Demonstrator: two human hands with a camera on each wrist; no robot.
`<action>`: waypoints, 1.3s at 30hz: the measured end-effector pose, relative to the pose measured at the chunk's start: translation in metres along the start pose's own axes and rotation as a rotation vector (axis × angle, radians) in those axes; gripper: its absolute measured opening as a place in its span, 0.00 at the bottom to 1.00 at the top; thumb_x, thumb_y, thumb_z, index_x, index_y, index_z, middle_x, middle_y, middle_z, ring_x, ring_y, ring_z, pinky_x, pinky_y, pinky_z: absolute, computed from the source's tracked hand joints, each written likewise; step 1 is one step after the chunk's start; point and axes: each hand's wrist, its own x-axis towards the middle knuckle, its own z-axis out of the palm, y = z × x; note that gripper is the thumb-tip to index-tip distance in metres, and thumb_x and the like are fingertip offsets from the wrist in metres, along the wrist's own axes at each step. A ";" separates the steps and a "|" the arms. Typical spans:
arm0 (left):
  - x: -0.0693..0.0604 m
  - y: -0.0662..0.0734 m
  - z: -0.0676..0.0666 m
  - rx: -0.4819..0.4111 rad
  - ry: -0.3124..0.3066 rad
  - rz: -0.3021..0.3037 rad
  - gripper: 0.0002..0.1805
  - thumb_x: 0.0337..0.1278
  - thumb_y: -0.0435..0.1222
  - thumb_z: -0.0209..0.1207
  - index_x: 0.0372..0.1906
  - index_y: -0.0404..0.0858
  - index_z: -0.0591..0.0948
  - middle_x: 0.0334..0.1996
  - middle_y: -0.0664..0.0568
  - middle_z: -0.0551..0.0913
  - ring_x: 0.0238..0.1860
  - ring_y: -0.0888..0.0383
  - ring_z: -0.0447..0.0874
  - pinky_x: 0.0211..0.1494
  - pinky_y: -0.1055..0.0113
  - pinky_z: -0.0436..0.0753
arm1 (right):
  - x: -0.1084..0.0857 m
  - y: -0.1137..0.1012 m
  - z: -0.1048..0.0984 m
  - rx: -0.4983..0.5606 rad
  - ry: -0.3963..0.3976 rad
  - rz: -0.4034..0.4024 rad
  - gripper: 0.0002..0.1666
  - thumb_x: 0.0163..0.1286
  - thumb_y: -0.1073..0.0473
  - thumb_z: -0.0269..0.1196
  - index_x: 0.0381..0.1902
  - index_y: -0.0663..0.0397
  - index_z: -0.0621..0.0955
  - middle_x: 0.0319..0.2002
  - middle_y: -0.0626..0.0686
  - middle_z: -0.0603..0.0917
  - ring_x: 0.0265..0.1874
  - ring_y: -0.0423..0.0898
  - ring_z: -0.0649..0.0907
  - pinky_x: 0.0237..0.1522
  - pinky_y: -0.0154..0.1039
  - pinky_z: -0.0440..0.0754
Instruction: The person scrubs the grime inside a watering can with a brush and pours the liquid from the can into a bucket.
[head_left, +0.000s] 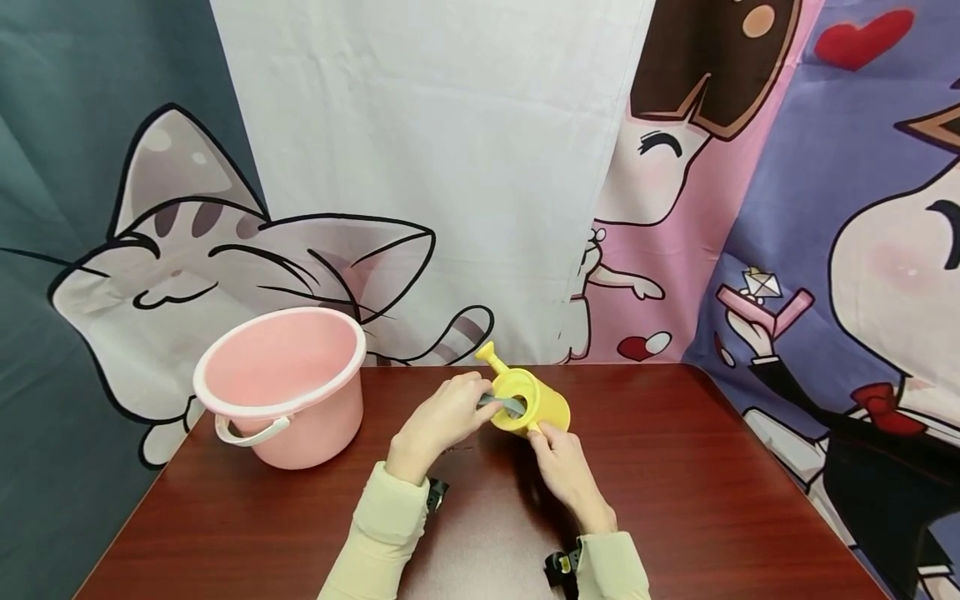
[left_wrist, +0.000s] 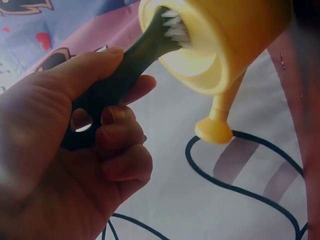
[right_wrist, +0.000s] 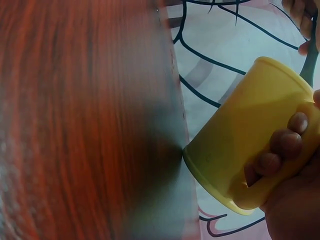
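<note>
A yellow watering can (head_left: pixel 551 408) is tilted above the table, its top opening turned toward the left hand. My right hand (head_left: pixel 564 471) grips its handle, with the fingers curled through the handle in the right wrist view. In my left hand (head_left: pixel 448 417) is a dark green brush (left_wrist: pixel 132 65) with white bristles (left_wrist: pixel 176 29), pinched by the handle. The bristle end sits at the can's mouth, partly inside the rim. The can's spout (head_left: pixel 491 357) points up and to the left. How deep the brush reaches inside is hard to tell.
A pink bucket (head_left: pixel 315 425) with a white handle (head_left: pixel 255 435) stands on the left of the dark red wooden table (head_left: pixel 675 500). Behind the table's back edge hangs a cartoon-printed cloth (head_left: pixel 450 167).
</note>
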 end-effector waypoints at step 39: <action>0.004 0.006 0.039 -0.003 -0.033 0.048 0.07 0.69 0.38 0.55 0.37 0.38 0.72 0.28 0.55 0.69 0.27 0.59 0.71 0.32 0.67 0.74 | -0.001 0.000 -0.001 -0.018 0.009 -0.023 0.22 0.68 0.64 0.57 0.16 0.42 0.65 0.17 0.36 0.59 0.18 0.36 0.63 0.22 0.33 0.64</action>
